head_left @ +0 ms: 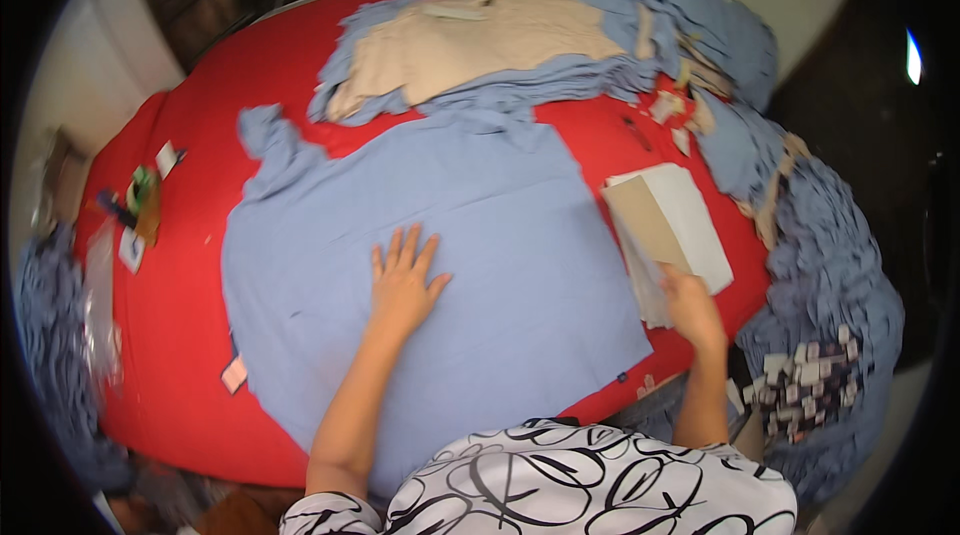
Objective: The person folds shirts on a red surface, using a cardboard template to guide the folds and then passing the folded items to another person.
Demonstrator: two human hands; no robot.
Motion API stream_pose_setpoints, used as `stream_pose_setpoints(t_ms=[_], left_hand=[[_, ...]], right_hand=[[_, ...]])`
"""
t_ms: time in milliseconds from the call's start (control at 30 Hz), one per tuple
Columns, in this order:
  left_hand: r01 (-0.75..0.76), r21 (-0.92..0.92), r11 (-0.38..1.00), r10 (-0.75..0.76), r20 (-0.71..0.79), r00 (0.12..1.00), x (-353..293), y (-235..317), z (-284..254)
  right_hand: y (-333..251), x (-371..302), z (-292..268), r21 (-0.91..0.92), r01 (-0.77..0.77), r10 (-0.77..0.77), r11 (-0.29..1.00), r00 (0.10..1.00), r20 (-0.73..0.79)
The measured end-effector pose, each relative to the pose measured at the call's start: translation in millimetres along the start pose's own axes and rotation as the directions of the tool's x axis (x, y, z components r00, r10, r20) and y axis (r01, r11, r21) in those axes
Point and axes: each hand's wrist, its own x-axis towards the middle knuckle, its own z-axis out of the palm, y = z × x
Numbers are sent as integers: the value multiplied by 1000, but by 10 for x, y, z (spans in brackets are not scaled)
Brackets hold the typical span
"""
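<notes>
A light blue shirt lies spread over the red-covered table in front of me. One sleeve is bunched at its far left corner. My left hand rests flat on the middle of the shirt, fingers spread. Just past the shirt's right edge, my right hand is closed on the near end of a tan cardboard sheet. White sheets lie beside and partly under this cardboard, and a blurred pale edge runs along its left side.
Blue and beige garments are layered at the far side. More blue cloth is heaped on the right, with a pile of small tags on it. Small tools and clear plastic lie at the left edge.
</notes>
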Motion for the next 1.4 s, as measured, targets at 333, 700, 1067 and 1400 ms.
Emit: stream_pose_setpoints(t_ms=[333, 700, 1067, 1400], left_hand=[[677, 163, 718, -617, -300, 727, -2130, -1225, -819], [756, -410, 510, -844, -409, 347, -2497, -1125, -954], [773, -427, 469, -852, -450, 268, -2463, -1365, -1108], [715, 27, 698, -645, -411, 645, -1466, -1219, -783]], right_hand=[[-1846, 704, 205, 935, 156, -595, 318, 801, 69], [-3492, -215, 2278, 204, 960, -980, 194, 183, 72], [-3317, -443, 2683, 157, 976, -985, 150, 134, 112], [-3978, 463, 2215, 415, 797, -886, 438, 305, 350]])
